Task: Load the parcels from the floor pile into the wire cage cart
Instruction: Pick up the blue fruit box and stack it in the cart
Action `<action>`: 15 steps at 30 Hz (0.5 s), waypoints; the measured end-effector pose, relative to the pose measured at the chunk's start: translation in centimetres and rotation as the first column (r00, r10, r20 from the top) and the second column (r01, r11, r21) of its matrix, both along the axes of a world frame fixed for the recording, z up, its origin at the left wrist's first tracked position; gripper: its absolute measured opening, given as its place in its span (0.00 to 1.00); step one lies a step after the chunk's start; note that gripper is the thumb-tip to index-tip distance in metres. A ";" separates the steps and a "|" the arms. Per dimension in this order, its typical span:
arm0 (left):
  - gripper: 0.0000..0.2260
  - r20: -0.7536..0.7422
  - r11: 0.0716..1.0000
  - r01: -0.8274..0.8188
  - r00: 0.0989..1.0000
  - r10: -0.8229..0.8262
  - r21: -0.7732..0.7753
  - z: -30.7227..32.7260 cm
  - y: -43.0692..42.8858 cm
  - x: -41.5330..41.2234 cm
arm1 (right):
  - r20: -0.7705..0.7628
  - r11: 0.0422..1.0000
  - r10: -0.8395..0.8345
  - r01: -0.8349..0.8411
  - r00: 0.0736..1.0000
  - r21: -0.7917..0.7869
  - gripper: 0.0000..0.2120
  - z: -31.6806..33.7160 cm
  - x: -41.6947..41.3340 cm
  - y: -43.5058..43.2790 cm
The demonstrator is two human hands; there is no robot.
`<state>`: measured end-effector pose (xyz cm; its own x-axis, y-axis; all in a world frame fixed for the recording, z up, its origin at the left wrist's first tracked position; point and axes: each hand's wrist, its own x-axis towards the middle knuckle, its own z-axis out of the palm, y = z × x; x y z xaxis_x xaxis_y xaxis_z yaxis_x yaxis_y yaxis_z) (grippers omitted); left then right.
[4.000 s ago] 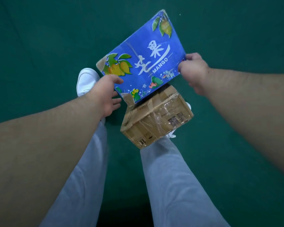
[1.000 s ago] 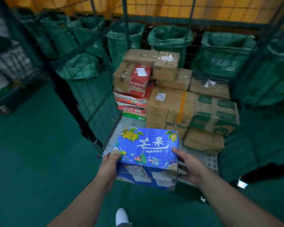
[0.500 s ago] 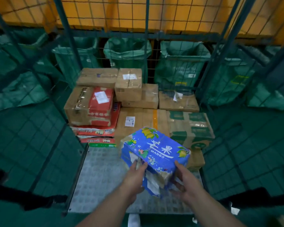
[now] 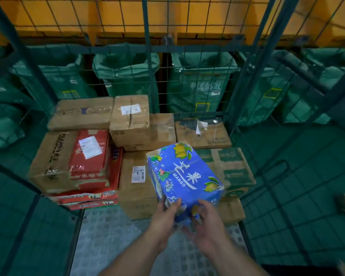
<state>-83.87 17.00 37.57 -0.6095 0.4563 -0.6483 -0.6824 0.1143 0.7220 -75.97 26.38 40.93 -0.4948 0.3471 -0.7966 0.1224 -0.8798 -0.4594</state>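
The mango box (image 4: 184,173) is gripped at its near end by the left hand (image 4: 163,218) and right hand (image 4: 206,226), above stacked parcels (image 4: 136,182) in the cage (image 4: 147,48).

Glossy printed cardboard mango box (image 4: 184,173); embossed metal cart floor (image 4: 108,236).

The blue box (image 4: 185,176) says "MANGO" in white letters, with big white Chinese signs beside the word. A green bag (image 4: 199,86) behind has faint Chinese signs, too blurry to read.
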 end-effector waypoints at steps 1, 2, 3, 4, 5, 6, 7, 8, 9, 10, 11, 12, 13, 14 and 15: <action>0.17 -0.017 1.000 0.009 1.000 -0.009 -0.005 -0.2 0.6 -0.7 | -0.007 1.000 -0.004 0.004 1.000 -0.001 0.08 -0.6 -0.5 0.5; 0.17 -0.039 1.000 0.016 0.999 -0.016 -0.010 -0.4 1.4 -1.5 | -0.019 1.000 -0.010 0.010 1.000 -0.004 0.10 -0.7 -0.9 0.9; 0.16 -0.073 0.999 0.023 0.997 -0.025 -0.027 -0.4 2.2 -2.2 | -0.020 1.000 -0.018 0.018 1.000 0.000 0.12 -1.4 -1.4 1.5; 0.15 -0.110 0.999 0.023 0.994 -0.027 -0.034 -0.4 3.3 -2.9 | -0.032 0.999 -0.041 0.041 0.999 -0.007 0.15 -2.1 -2.1 2.3; 0.13 -0.140 0.999 0.012 0.990 -0.018 -0.041 -0.2 4.1 -3.5 | -0.050 0.998 -0.065 0.064 0.997 -0.019 0.18 -2.9 -2.8 2.9; 0.11 -0.176 0.999 0.008 0.984 -0.017 -0.051 0.0 5.1 -4.2 | -0.080 0.996 -0.079 0.076 0.994 -0.040 0.21 -3.3 -3.4 3.5; 0.10 -0.200 0.998 0.006 0.980 -0.020 -0.070 0.1 6.3 -5.1 | -0.104 0.996 -0.079 0.074 0.991 -0.057 0.22 -3.8 -4.4 4.5; 0.10 -0.221 0.996 0.014 0.975 -0.032 -0.084 0.1 7.4 -5.8 | -0.132 0.993 -0.093 0.083 0.987 -0.080 0.23 -4.0 -5.4 5.3; 0.12 -0.246 0.995 0.001 0.969 -0.025 -0.101 0.1 8.5 -6.7 | -0.156 0.992 -0.103 0.090 0.982 -0.091 0.23 -4.5 -6.6 6.4; 0.13 -0.274 0.992 -0.028 0.962 -0.007 -0.122 0.0 9.5 -7.6 | -0.190 0.991 -0.106 0.087 0.976 -0.103 0.23 -4.4 -7.8 7.2; 0.13 -0.289 0.989 -0.054 0.957 0.012 -0.138 -0.3 10.4 -8.6 | -0.205 0.991 -0.099 0.079 0.974 -0.105 0.23 -4.6 -9.0 8.2; 0.14 -0.285 0.987 -0.073 0.958 0.029 -0.144 -0.7 11.3 -9.6 | -0.219 0.990 -0.105 0.081 0.970 -0.112 0.22 -5.0 -10.3 9.1; 0.15 -0.262 0.985 -0.081 0.964 0.039 -0.154 -0.9 12.2 -10.5 | -0.237 0.993 -0.094 0.075 0.967 -0.087 0.23 -5.6 -11.5 10.1; 0.15 -0.208 0.986 -0.080 0.977 0.049 -0.143 -0.9 12.8 -11.3 | -0.255 0.997 -0.074 0.062 0.964 -0.055 0.25 -5.8 -12.6 10.5; 0.15 -0.137 0.991 -0.078 0.989 0.064 -0.106 -0.9 13.4 -12.1 | -0.270 0.999 -0.029 0.034 0.962 0.013 0.26 -6.2 -13.8 10.8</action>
